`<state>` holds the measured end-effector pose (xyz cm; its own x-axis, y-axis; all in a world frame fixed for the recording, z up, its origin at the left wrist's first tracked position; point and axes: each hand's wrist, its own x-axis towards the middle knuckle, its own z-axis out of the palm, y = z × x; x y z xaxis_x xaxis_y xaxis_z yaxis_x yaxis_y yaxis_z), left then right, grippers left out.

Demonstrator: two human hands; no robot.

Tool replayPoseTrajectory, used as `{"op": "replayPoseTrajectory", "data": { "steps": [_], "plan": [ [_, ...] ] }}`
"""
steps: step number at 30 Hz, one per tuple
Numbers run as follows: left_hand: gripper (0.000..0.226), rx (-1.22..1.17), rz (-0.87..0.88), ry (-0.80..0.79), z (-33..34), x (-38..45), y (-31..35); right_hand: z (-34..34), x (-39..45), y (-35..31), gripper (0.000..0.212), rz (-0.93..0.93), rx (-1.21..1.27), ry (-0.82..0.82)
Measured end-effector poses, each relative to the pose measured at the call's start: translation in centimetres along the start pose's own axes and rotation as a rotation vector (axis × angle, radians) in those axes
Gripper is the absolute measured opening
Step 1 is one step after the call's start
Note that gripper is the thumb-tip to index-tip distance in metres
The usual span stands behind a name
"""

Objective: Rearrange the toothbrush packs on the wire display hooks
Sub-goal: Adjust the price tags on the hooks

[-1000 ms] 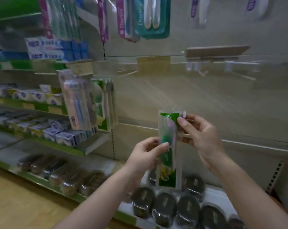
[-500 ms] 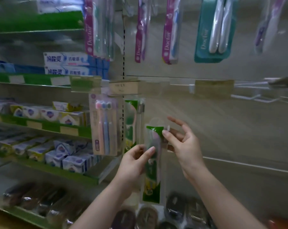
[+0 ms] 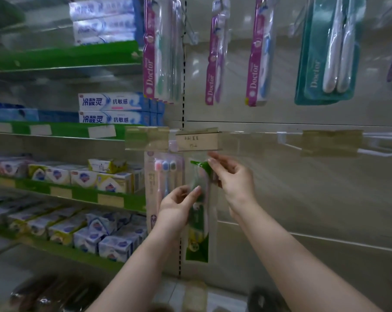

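I hold a green-and-clear toothbrush pack (image 3: 198, 235) upright in front of the back panel. My left hand (image 3: 177, 208) pinches its middle from the left. At the green top edge, my right hand (image 3: 232, 181) pinches it just under a price label holder (image 3: 197, 141). Whether the pack hangs on a hook there is hidden. Right beside it on the left hangs a pink three-brush pack (image 3: 160, 176).
Pink Doctor toothbrush packs (image 3: 157, 52) (image 3: 215, 61) (image 3: 259, 57) and a teal twin pack (image 3: 327, 55) hang on the upper row. Bare white wire hooks (image 3: 379, 152) jut out at the right. Green-edged shelves (image 3: 62, 190) of toothpaste and soap boxes fill the left.
Both hands have carried the green pack up and left, from in front of the lower shelf to just under the label holder beside the pink pack.
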<state>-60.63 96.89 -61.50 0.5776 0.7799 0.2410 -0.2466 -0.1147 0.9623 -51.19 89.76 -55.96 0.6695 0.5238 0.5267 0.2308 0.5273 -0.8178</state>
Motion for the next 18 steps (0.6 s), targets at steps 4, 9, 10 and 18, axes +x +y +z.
{"op": "replayPoseTrajectory", "data": {
  "steps": [4,9,10,18],
  "plan": [
    [0.037,0.017,-0.009,-0.018,-0.1,1.2,0.6,0.8,0.8,0.6,0.009,0.003,0.002,0.106],
    [0.037,0.02,0.023,0.001,0.3,2.0,0.9,1.2,1.7,0.6,0.012,-0.025,-0.075,0.166],
    [0.037,0.016,0.033,0.004,0.3,2.1,0.9,1.3,1.8,0.6,0.012,-0.022,-0.085,0.169],
    [0.045,-0.016,0.075,0.002,0.6,2.4,0.8,1.8,2.8,1.1,0.018,-0.117,-0.284,0.165]
  ]
}}
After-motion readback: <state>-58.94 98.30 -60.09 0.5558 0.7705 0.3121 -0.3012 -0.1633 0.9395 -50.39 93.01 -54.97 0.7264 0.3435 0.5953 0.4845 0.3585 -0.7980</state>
